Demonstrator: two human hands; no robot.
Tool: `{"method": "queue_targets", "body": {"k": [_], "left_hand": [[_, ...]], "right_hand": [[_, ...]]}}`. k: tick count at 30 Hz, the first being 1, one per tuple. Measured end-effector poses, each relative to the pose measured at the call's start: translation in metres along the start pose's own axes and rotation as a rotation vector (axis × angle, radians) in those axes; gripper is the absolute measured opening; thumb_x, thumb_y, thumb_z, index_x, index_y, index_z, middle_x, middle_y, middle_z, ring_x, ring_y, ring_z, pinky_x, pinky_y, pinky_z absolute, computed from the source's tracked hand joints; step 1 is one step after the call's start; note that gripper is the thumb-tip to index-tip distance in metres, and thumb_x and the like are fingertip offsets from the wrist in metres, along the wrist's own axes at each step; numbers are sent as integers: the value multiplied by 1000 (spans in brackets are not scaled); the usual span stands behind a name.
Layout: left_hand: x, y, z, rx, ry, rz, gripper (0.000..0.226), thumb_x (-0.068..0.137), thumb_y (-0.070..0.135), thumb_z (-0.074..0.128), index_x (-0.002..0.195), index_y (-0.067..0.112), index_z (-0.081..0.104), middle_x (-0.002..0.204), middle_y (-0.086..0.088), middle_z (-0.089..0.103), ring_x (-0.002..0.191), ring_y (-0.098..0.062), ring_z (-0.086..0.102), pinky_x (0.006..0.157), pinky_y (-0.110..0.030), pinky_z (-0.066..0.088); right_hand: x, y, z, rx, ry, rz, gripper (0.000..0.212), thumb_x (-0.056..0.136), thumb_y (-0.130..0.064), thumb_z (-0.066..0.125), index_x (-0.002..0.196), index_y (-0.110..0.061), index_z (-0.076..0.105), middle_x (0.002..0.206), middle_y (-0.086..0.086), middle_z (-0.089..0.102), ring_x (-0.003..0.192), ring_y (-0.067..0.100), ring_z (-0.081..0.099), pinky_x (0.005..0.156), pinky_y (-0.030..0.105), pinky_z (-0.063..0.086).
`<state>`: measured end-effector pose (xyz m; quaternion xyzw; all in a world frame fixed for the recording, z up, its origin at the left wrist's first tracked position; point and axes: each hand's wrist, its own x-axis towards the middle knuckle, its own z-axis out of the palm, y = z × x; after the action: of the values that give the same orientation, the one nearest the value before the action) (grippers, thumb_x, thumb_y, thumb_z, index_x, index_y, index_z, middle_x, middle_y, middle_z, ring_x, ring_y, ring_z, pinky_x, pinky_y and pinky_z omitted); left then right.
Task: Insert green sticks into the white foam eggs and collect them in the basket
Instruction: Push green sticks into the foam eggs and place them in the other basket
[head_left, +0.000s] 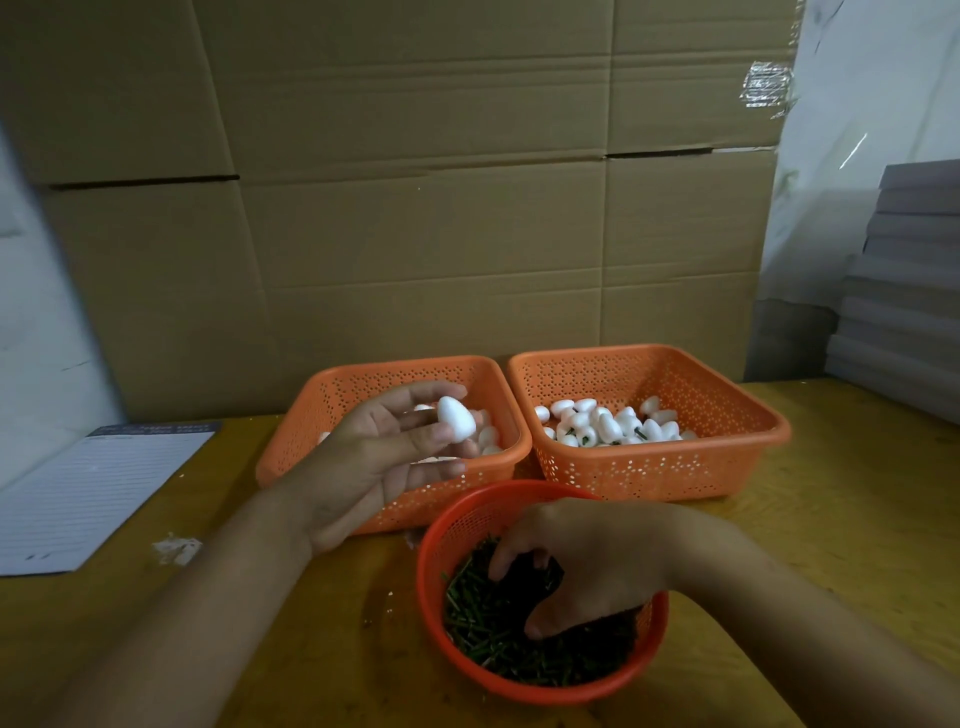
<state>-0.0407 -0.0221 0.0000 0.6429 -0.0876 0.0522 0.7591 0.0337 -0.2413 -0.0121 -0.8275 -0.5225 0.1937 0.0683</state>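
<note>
Left hand (387, 452) pinching foam egg (456, 426), right hand (582, 561) curled among green sticks (498, 639), grip unclear

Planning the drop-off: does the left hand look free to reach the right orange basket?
Probably yes: the left hand holds a white foam egg beside the right orange basket, whose open top is unobstructed.

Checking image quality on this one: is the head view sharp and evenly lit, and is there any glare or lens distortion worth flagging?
Head view: dim and soft overall; the right hand throws dark shadow over the green sticks in the round basket, hiding its grip. The foam egg in the left hand is bright, nearly blown out. Tape on the cardboard glints. Wide-angle bending shows at the edges.
</note>
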Motion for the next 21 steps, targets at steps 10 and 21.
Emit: {"method": "queue_targets", "body": {"k": [10, 21], "left_hand": [[0, -8, 7, -80, -18, -107, 60, 82, 50, 68, 117, 2, 59, 85, -6, 65, 76, -15, 65, 72, -29, 57], [-1, -12, 13, -45, -45, -117, 41, 86, 43, 69, 103, 7, 62, 85, -9, 65, 77, -16, 65, 72, -30, 58]], "right_hand": [[0, 0, 1, -8, 3, -11, 49, 86, -45, 72, 132, -41, 55, 130, -13, 52, 115, 9, 52, 96, 34, 48], [4, 2, 6, -12, 41, -19, 37, 86, -46, 70, 121, -40, 59, 118, -16, 55, 98, 4, 54, 77, 23, 46]]}}
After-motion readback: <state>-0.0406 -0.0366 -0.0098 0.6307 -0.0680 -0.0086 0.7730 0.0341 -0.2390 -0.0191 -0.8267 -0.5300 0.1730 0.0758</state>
